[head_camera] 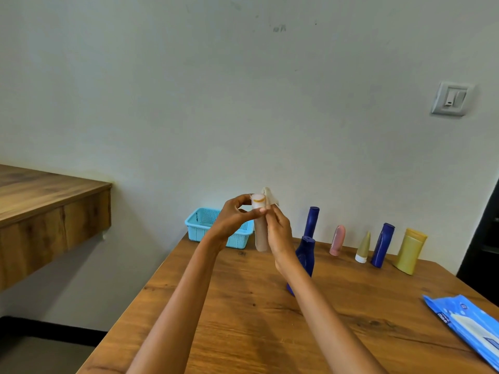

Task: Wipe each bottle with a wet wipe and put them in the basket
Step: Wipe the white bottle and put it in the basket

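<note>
The left hand (235, 215) pinched the top of a beige bottle (260, 228), held up over the worktop (243, 319). The right hand (278, 230) pinched a wet wipe (270, 197) against it. The bottle looked light, hard and maybe slippery when wet. The basket (201, 225) sat near the worktop's edge, with open room.

Wipes pack (469, 325) cut off at right edge, label unreadable. Front blue bottle (304, 255) partly hidden behind right forearm (base barely showing). Basket (201, 221) interior obscured by left hand (232, 217).
</note>
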{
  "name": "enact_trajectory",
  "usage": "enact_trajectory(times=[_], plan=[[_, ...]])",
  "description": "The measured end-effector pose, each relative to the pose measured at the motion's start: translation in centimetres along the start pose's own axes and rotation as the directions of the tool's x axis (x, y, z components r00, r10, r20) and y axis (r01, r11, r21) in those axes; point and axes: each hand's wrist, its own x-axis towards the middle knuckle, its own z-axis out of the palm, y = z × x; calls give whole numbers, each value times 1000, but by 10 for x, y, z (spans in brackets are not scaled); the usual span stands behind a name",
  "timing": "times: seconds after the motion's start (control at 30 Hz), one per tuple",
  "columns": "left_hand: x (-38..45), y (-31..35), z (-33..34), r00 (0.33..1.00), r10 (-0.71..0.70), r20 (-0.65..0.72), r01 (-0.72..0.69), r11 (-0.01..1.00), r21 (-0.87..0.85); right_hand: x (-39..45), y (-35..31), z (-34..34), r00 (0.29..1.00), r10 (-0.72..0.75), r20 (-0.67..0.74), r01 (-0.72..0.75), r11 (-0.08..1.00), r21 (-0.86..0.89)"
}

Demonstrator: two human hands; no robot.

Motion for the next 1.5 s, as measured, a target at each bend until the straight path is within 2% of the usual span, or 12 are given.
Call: enact_trajectory(times=[0.1,0.2,0.33,0.43,0.53,0.67,0.8,0.9,1.03,1.13,1.27,1.5], plan=[[1,2,-2,996,-43,-72,38,997,-66,-11,3,2,993,-122,-1,120,984,-134],[0,3,-6,986,-117,-119,97,982,-160,-25,13,2,962,-269,54,273,913,-303],[0,1,-4,967,-205,-153,179,970,-164,-27,26,-1,945,-306,116,324,822,-468],[1,2,-2,960,-245,-139,229,966,-123,-20,16,1,939,-344,13,317,849,-423],[3,7,0,972,-204,-114,201,979,-43,-7,3,1,954,-294,-56,248,883,-398],[4,10,-4,971,-192,-144,188,981,-41,3,-3,0,958,-286,-14,248,853,-459],[2,8,-6,950,-253,-184,203,946,-251,-15,8,-1,918,-397,-10,343,805,-484],[1,8,-9,937,-261,-233,186,936,-300,-30,29,-4,918,-395,-39,333,821,-464],[-1,6,-14,933,-258,-253,184,942,-282,-42,43,-6,935,-348,-74,286,858,-426],[-4,8,-10,948,-254,-194,202,947,-250,-34,33,-1,908,-417,-37,355,813,-462],[-4,14,0,967,-213,-139,178,956,-231,-15,7,3,921,-380,-91,323,872,-368],[-1,12,0,958,-183,-220,141,971,-191,-10,12,-2,950,-309,-39,264,866,-425]])
